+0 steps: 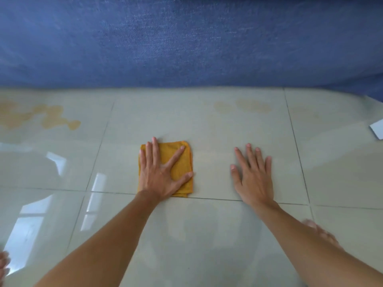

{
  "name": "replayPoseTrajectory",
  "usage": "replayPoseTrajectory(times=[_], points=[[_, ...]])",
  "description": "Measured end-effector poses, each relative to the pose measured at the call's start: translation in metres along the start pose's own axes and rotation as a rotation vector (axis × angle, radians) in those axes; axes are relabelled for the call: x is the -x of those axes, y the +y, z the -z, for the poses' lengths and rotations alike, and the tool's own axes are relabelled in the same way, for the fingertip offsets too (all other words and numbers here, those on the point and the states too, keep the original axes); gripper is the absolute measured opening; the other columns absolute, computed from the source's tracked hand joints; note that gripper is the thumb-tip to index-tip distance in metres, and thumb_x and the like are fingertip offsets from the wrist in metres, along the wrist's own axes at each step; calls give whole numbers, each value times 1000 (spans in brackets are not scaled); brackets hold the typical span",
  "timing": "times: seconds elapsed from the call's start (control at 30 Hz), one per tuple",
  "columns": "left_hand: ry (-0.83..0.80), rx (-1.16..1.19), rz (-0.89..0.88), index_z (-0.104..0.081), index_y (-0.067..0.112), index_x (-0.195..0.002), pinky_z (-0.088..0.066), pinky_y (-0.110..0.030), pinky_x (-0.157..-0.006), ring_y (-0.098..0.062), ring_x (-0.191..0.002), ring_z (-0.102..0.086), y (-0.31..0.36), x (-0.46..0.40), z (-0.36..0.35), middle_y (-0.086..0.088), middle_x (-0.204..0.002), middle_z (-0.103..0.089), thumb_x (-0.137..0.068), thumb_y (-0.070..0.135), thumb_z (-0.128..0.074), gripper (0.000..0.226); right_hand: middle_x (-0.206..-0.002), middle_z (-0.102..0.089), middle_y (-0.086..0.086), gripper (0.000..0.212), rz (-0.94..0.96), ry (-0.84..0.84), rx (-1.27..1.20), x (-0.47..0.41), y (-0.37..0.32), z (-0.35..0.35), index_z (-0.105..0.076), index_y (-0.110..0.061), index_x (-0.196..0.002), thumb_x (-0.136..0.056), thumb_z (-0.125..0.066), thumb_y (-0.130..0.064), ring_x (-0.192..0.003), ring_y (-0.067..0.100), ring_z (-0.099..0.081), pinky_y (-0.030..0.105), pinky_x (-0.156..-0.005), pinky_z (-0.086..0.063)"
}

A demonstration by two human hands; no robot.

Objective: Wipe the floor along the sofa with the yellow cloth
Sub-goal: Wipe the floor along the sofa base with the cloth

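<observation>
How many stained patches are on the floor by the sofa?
2. One stain is far left on the floor, the other stain right of center, both near the sofa. The cloth may hide more.

No readable text, label, brand, number or sign anywhere: none on the blue sofa [186,42], the yellow cloth [180,162], the floor tiles [207,131], or the white sheet [377,131] at far right
</observation>
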State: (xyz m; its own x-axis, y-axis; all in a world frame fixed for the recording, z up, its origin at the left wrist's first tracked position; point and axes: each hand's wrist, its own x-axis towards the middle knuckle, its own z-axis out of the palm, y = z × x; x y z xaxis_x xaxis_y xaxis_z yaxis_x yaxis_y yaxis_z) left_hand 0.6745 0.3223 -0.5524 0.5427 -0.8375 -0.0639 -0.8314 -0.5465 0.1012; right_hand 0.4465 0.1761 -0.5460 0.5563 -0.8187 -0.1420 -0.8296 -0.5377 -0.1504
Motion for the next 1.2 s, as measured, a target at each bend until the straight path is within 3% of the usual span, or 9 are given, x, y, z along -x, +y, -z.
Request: replayPoseTrajectory(times=[0.2, 0.37, 0.53, 0.7, 0.9, 1.0, 1.2], points=[[17, -6, 234, -12, 59, -149, -5, -61, -121, -47, -149, -4, -62, -37, 7, -27, -163, 2, -70, 93, -21, 86, -165, -15, 7, 60, -8, 46, -5, 1, -2, -6, -23, -28, -155, -98, -19, -48, -153, 30, -10, 56, -122, -6], [2, 5, 296, -8, 60, -148, 0, -62, -120, -49, -149, 2, -76, -116, 7, -28, -162, 6, -70, 95, -18, 85, -165, -14, 7, 58, -9, 66, 27, 0, 0, -12, -23, -27, -155, -100, -24, -45, -153, 30, -11, 57, -122, -9], [10, 16, 223, -6, 60, -148, 1, -64, -119, -51, -148, 3, -28, -182, 4, -29, -162, 7, -70, 96, -17, 86, -165, -13, 7, 57, 9, 80, 29, -1, 2, -16, -23, -27, -155, -101, -26, -45, -153, 31, -11, 58, -121, -10], [4, -26, 70, -5, 56, -150, 1, -65, -118, -50, -149, 2, 64, -215, -2, -31, -162, 1, -69, 95, -10, 90, -165, -15, 5, 57, 28, 109, -40, -1, 3, -16, -25, -29, -155, -101, -25, -45, -153, 28, -10, 56, -121, -10], [-54, -34, -99, -2, 56, -150, 0, -64, -118, -49, -149, 4, 132, -175, -7, -28, -162, 7, -72, 94, -10, 87, -162, -28, 3, 51, 12, 286, -457, -1, 27, -5, -40, -18, -149, -101, -32, -35, -152, 18, -16, 45, -125, -10], [-63, -23, -130, -3, 57, -150, -1, -64, -119, -49, -149, 3, 143, -131, -8, -28, -162, 6, -72, 93, -12, 87, -158, -36, 8, 54, -107, 358, -303, -9, 62, 3, -45, -15, -146, -98, -33, -36, -149, 27, -27, 51, -122, -16], [-34, 6, -172, -8, 56, -151, -5, -63, -119, -48, -150, -1, 135, -30, -13, -29, -163, 1, -73, 93, -22, 87, -165, -20, 4, 63, -258, 116, -41, -12, 120, 10, -25, -26, -154, -96, -18, -48, -152, 29, -14, 55, -123, -7]])
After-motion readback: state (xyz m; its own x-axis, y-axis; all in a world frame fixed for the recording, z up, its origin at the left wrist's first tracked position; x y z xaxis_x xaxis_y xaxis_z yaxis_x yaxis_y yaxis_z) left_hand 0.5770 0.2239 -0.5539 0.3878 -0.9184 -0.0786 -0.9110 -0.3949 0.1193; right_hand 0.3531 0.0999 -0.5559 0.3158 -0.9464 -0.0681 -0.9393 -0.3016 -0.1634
